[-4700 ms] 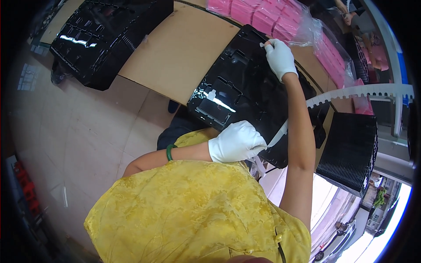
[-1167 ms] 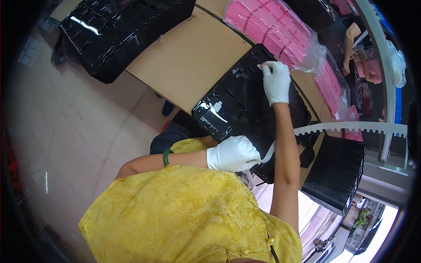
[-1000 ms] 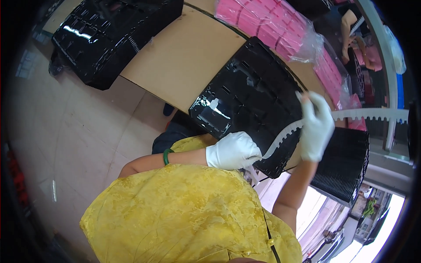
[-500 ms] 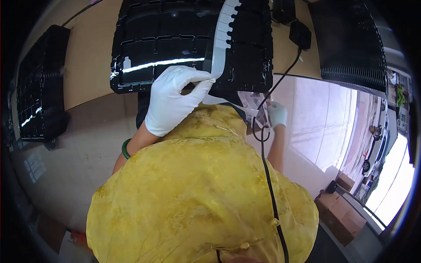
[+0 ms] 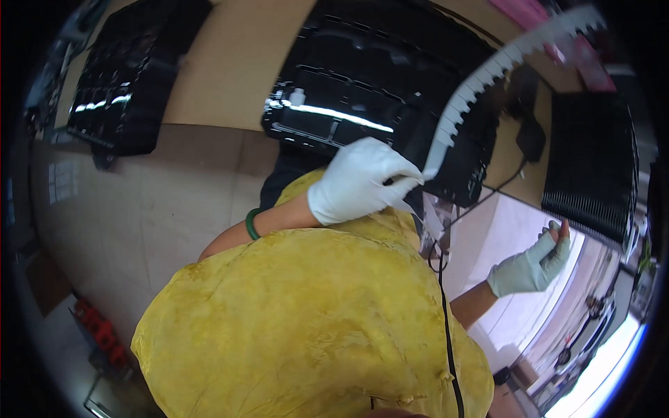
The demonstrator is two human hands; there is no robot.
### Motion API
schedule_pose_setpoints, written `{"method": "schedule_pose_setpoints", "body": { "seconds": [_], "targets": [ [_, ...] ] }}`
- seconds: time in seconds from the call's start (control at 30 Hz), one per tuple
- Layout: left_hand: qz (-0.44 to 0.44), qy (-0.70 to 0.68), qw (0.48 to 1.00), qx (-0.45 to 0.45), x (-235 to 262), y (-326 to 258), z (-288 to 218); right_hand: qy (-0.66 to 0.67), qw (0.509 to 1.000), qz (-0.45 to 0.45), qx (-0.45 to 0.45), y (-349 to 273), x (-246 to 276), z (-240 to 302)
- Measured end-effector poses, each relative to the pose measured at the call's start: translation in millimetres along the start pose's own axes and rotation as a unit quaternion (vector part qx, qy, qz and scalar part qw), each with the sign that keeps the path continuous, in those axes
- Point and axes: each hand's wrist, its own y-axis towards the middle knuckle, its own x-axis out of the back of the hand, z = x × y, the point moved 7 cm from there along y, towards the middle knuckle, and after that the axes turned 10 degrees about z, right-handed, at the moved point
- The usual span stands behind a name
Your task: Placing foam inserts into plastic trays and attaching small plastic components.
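Pinching a white notched strip (image 5: 456,106) that arcs across a black tray (image 5: 334,97) toward one o'clock, the left hand (image 5: 366,182) holds its fingertips together. At four o'clock hangs the right hand (image 5: 531,265), its grip unclear.

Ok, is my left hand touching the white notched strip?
Touching. The head view shows the gloved left hand with its thumb and fingertips pinched together on the near end of the white notched strip.
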Motion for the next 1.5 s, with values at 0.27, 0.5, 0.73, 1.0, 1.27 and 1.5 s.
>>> {"method": "schedule_pose_setpoints", "body": {
  "seconds": [0.27,0.5,0.73,1.0,1.27,1.5],
  "targets": [
    [-0.017,0.014,1.0,-0.02,-10,-10,10,0.0,0.665,0.573,0.479,-104,-254,192],
    [0.021,-0.09,0.995,-0.046,-10,-11,12,-0.117,0.595,0.569,0.556,-127,-275,198],
    [0.048,-0.027,0.995,-0.08,-19,-9,16,0.024,0.678,0.643,0.355,-108,-292,190],
    [-0.088,-0.007,0.987,-0.134,-11,-15,10,-0.059,0.686,0.654,0.313,-117,-309,190],
    [-0.071,-0.008,0.988,-0.137,-12,-16,10,-0.052,0.68,0.625,0.379,-124,-307,191],
    [-0.006,-0.048,0.992,-0.117,-18,-16,15,-0.039,0.655,0.618,0.434,-128,-301,192]
  ]
}}
